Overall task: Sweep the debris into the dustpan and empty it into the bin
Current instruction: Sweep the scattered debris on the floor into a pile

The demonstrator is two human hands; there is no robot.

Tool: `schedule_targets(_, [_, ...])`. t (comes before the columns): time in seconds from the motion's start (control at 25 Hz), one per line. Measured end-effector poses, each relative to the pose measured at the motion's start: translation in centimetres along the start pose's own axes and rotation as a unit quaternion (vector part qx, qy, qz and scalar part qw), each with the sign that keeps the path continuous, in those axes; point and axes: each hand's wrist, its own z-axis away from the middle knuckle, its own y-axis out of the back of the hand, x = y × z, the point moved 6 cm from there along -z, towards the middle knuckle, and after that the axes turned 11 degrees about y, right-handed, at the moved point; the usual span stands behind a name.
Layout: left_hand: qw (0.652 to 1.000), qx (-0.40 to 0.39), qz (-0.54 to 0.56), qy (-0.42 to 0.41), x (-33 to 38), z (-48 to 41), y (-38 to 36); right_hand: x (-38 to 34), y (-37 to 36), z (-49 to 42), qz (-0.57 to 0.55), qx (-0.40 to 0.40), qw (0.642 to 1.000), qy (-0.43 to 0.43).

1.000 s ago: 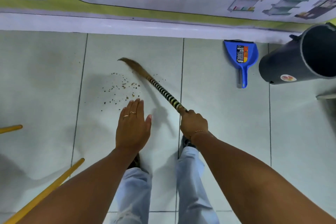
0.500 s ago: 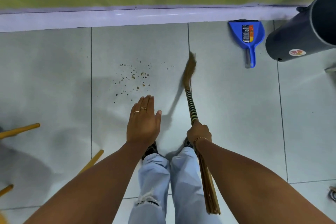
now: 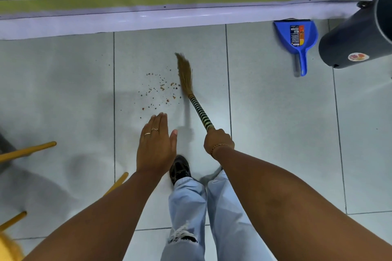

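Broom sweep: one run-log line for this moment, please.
right hand grips broom | bristles beside debris | left hand open | dustpan unused

Both forearms are bare, with no sleeves showing anywhere along them. The left hand (image 3: 156,148) wears two thin rings on neighbouring fingers (image 3: 154,122): one a plain band, the other shaped as a small looped figure-eight. The right hand (image 3: 218,141) has a fine gold-coloured chain bracelet (image 3: 218,146) around the wrist. The legs are covered by loose, pale blue jeans (image 3: 191,207) with a frayed rip across the left leg. A dark, black lace-up shoe (image 3: 179,168) shows below the left trouser hem.
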Motion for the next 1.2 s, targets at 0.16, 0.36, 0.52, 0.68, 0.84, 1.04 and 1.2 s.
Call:
schedule_targets(0.16, [1.0,0.017,-0.01,0.004,-0.3,-0.6,0.1,-1.1,0.0,-0.1,0.03,-0.007,0.999,0.034])
schedule_targets(0.36, [0.999,0.008,0.015,0.035,0.1,0.2,-0.3,1.1,-0.3,3.5,-0.019,0.057,0.995,0.083])
schedule_targets(0.52, [0.998,0.011,0.016,0.054,0.2,0.6,-0.5,2.3,0.0,4.3,0.018,0.106,0.986,0.13])
schedule_targets(0.68, [0.997,0.012,0.027,0.069,-0.2,0.4,-0.5,-0.4,-1.9,4.8,0.131,0.093,0.956,0.244])
schedule_targets(0.84, [0.997,-0.002,0.021,0.071,-0.6,0.9,-1.0,-1.6,-6.1,5.5,0.188,-0.037,0.934,0.303])
schedule_targets(1.04, [0.997,-0.02,0.01,0.071,-1.5,2.1,-2.2,-0.7,-7.5,5.3,0.228,-0.147,0.93,0.247])
schedule_targets(1.2, [0.996,-0.01,0.02,0.084,-2.4,3.3,-2.7,0.9,-6.0,3.6,0.169,-0.129,0.963,0.163])
